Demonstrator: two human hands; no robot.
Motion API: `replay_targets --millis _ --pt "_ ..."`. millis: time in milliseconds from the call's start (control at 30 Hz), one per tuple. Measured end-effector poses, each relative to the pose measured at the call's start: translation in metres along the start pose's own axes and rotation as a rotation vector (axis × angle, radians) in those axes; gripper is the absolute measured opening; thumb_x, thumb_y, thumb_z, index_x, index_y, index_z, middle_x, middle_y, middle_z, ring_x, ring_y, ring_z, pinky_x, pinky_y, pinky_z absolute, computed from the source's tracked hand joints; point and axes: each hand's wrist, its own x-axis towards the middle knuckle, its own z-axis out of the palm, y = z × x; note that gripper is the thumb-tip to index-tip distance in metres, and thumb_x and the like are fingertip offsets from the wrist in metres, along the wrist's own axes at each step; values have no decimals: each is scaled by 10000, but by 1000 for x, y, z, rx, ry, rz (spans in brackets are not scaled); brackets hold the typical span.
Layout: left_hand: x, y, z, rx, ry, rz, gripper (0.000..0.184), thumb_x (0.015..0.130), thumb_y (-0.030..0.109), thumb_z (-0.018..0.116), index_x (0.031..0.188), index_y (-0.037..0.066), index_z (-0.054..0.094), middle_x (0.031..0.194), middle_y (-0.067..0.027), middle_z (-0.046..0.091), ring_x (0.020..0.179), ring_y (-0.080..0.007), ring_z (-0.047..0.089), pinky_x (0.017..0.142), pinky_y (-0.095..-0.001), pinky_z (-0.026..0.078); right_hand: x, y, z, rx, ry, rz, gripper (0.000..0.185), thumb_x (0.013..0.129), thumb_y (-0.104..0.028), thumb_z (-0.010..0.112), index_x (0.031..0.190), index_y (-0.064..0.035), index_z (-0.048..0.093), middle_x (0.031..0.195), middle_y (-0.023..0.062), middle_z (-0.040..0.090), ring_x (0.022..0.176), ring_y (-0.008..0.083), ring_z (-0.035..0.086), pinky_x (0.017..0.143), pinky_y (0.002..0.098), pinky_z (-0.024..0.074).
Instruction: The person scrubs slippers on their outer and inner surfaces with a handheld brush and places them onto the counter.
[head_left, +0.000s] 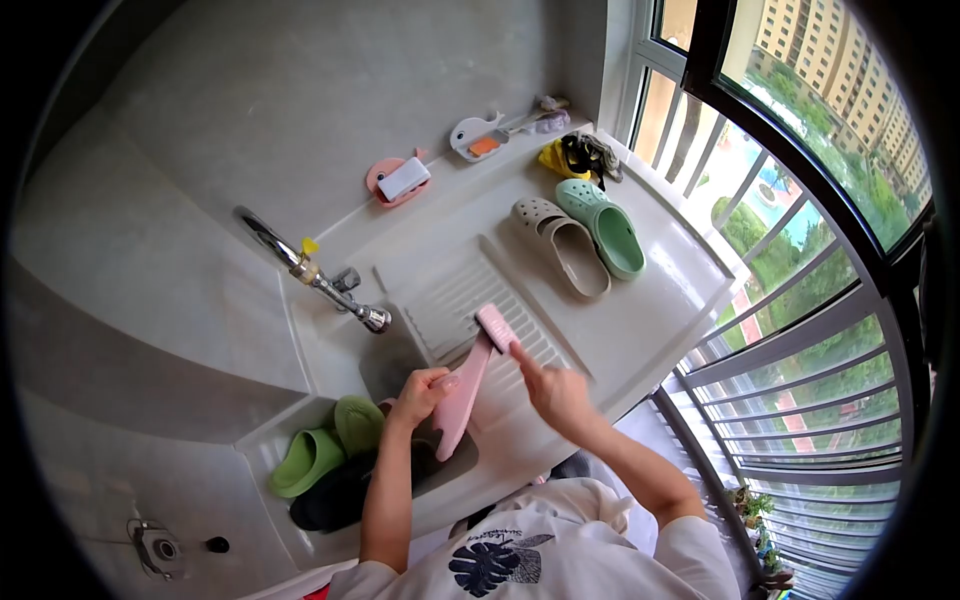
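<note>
My left hand (pixel 420 397) is closed around a pink slipper (pixel 463 400), which it holds tilted on edge over the sink's ribbed washboard (pixel 470 290). In my right hand (pixel 556 398) is a pink scrub brush (pixel 496 328) with dark bristles, my fingers wrapped at its near end. The bristles meet the slipper's upper end. Beside my left forearm, green clogs (pixel 308 462) and dark footwear (pixel 332 495) lie at the left end of the sink. Part of the basin is hidden behind my left hand and the slipper.
A chrome faucet (pixel 315 280) reaches over the basin. Beige (pixel 580 255) and mint (pixel 617 238) clogs stand on the counter's right side, with a yellow and black bundle (pixel 570 158) behind. Soap dishes, one pink (pixel 385 180), one whale-shaped (pixel 470 132), line the back ledge. Railed windows (pixel 800 330) border the right.
</note>
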Motion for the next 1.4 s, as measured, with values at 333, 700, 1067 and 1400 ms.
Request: replay_targets --millis 333,700,1067,1400 --pt "3 -39 -25 -14 285 -12 250 1038 192 533 1020 -16 671 906 3 640 878 -62 532 799 -228 453 1 -12 36 126 -18 -129 575 953 -229 566 1498 -325 412 657 93 593 474 295 591 424 440 474" --pt "-3 -47 -2 33 515 12 218 1039 168 507 1075 0 642 952 4 630 914 -84 540 849 -243 449 28 32 55 182 -202 -392 738 918 -181 554 1575 -285 235 718 122 631 520 300 632 438 431 505" --pt "9 -14 39 218 645 -28 385 966 290 635 1223 7 595 1043 -119 692 951 -195 634 874 -314 489 66 47 27 129 -222 -301 492 992 -222 495 1478 -252 428 639 168 646 559 349 646 511 473 520" --pt "44 87 125 1389 444 381 483 728 254 796 1185 155 674 864 -36 608 903 -197 601 933 -425 412 77 130 -64 538 -163 7 229 952 -144 586 1148 -30 619 635 200 611 549 361 622 544 428 480"
